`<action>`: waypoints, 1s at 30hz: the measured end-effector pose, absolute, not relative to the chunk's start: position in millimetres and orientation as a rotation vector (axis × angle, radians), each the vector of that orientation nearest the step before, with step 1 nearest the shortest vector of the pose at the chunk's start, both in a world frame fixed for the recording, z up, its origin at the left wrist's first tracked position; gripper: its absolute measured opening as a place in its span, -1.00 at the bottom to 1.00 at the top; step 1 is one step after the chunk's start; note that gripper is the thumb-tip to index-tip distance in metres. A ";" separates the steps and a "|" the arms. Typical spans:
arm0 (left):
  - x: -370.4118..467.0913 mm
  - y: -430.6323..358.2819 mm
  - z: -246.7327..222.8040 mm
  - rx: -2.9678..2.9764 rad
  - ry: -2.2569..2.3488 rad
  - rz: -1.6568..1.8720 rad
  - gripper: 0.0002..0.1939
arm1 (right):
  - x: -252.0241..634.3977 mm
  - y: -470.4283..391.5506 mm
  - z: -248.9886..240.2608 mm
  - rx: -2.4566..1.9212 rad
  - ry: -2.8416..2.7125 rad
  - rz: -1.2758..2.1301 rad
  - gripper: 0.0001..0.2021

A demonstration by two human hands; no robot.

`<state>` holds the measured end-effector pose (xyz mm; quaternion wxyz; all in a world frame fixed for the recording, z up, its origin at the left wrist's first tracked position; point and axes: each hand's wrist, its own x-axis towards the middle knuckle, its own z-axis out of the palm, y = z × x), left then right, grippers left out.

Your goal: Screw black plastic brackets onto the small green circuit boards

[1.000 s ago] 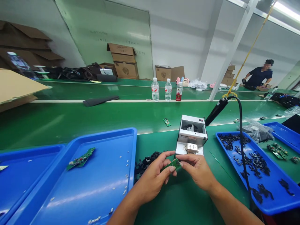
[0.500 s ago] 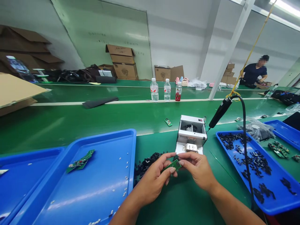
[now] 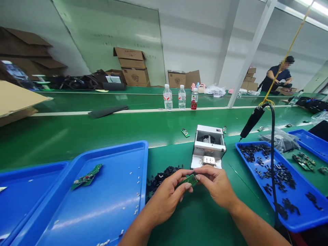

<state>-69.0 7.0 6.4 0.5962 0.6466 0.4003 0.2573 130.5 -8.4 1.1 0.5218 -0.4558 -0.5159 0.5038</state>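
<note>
A small green circuit board (image 3: 191, 180) is gripped between the thumb and fingers of my left hand (image 3: 166, 196). My right hand (image 3: 217, 188) has its thumb and fingers closed at the board's right end. A dark bit shows between the fingertips there, mostly hidden. Just beyond my hands stands a white screw-feeder-like machine (image 3: 208, 147) with an open top. Left of my left hand lies a pile of black plastic parts (image 3: 164, 176), partly covered by that hand.
A black electric screwdriver (image 3: 252, 122) hangs from a yellow cord above the right blue tray (image 3: 304, 223), which holds black parts. The left blue tray (image 3: 102, 194) holds circuit boards (image 3: 87, 177). Bottles (image 3: 167, 99) stand behind. A person (image 3: 278, 77) works at far right.
The hanging screwdriver has swung to the right. Both hands stay nearly in place on the board, and the dark piece at its end shows less. The person at the back has shifted posture.
</note>
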 end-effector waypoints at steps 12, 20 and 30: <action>-69.5 6.9 8.1 1.533 0.936 0.653 -0.66 | 135.3 -5.8 2.2 -1.018 -1.249 1.279 -0.80; -62.0 8.8 9.2 1.497 0.945 0.752 -0.66 | 136.5 -8.5 0.9 -0.965 -1.286 1.293 -0.72; -29.8 11.5 -10.8 1.174 1.004 0.898 -0.50 | 217.3 35.7 17.7 -1.145 -0.922 0.033 -0.60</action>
